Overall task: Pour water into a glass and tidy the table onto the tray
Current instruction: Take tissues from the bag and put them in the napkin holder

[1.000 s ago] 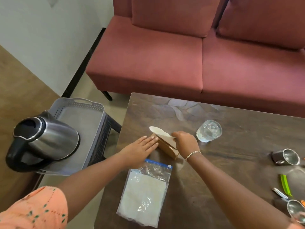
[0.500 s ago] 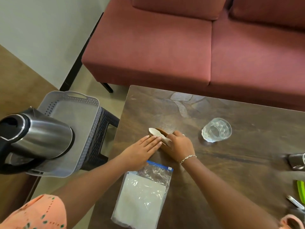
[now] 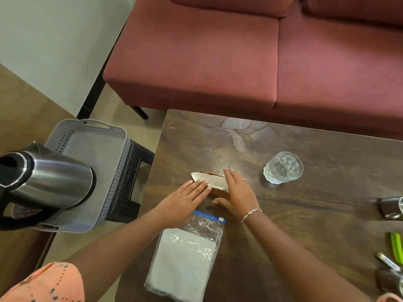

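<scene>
The left hand [image 3: 185, 200] and right hand [image 3: 236, 194], fingers straight, press flat on a brown-and-white paper packet [image 3: 214, 182] lying on the tabletop [image 3: 305, 214] just left of the glass [image 3: 283, 167].

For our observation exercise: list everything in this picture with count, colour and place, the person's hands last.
sofa: one, red, behind the table
table: one, dark brown, centre and right
tray: one, grey, on the stool, left of the table
stool: one, dark woven, under the tray
kettle: one, steel with black handle, on the tray's near end
glass: one, clear, on the table, right of the hands
paper packet: one, brown and white, under both hands
zip bag: one, clear with blue seal, white contents, table's near edge
metal cup: at least one, silver, right edge, cut off
green strip: one, right edge
left hand: flat on the packet
right hand: braceleted wrist, flat on the packet
</scene>
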Available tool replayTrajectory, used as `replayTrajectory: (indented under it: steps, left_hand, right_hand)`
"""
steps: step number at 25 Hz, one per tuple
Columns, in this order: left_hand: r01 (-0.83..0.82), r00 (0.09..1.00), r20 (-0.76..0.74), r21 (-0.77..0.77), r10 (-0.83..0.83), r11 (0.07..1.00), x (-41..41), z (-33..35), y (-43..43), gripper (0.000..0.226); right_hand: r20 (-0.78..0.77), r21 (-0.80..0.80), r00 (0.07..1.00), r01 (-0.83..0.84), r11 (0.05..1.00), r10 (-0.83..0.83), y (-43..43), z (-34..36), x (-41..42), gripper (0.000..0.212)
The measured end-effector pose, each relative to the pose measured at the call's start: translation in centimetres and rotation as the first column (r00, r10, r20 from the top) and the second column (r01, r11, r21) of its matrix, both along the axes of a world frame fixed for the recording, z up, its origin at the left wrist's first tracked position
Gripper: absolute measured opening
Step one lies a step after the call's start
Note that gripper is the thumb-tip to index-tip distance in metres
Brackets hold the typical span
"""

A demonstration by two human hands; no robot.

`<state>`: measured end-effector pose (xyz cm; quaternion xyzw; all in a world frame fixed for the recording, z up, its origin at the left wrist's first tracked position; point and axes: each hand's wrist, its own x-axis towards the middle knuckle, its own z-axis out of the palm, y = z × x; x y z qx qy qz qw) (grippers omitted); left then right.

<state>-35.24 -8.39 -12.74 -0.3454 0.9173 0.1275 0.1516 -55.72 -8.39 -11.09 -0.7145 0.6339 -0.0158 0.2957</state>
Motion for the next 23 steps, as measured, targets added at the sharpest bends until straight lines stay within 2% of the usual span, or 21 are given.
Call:
replayTrajectory:
  steps: [1, 3, 7, 9, 17, 23]
  left_hand:
    - [0.003, 1.0, -0.024, -0.023, -0.004, 1.0, 0.0, 0.0, -0.1, 0.078]
    - [0.0, 0.998, -0.06, -0.092, -0.005, 0.996, -0.1, 0.0, 0.0, 0.086]
    - [0.005, 0.996, -0.084, -0.178, -0.02, 0.984, -0.7, 0.0, 0.1, 0.092]
    - [-0.001, 0.997, -0.08, -0.213, -0.016, 0.977, -1.2, 0.2, -0.2, 0.091]
    - [0.008, 0.996, -0.081, -0.23, -0.027, 0.973, -2.5, 1.2, -2.6, 0.086]
    - [-0.004, 0.997, -0.071, -0.279, -0.016, 0.96, -2.9, 1.0, -2.9, 0.092]
  right_hand:
    - [-0.026, 0.027, 0.999, -0.025, 0.999, 0.026, -0.1, -0.2, 0.2, 0.091]
    - [-0.053, 0.03, 0.998, -0.035, 0.999, 0.036, -0.5, -0.5, 0.4, 0.089]
    - [-0.094, -0.039, 0.995, -0.04, 0.998, 0.036, -1.1, -0.7, 0.5, 0.048]
    - [-0.104, -0.044, 0.992, -0.071, 0.996, 0.066, -1.6, -0.5, 0.1, 0.038]
    - [-0.151, -0.096, 0.983, -0.119, 0.988, 0.104, -7.5, 0.9, -3.4, 0.043]
    - [-0.139, -0.114, 0.986, -0.104, 0.988, 0.088, -10.6, 0.4, -3.5, 0.044]
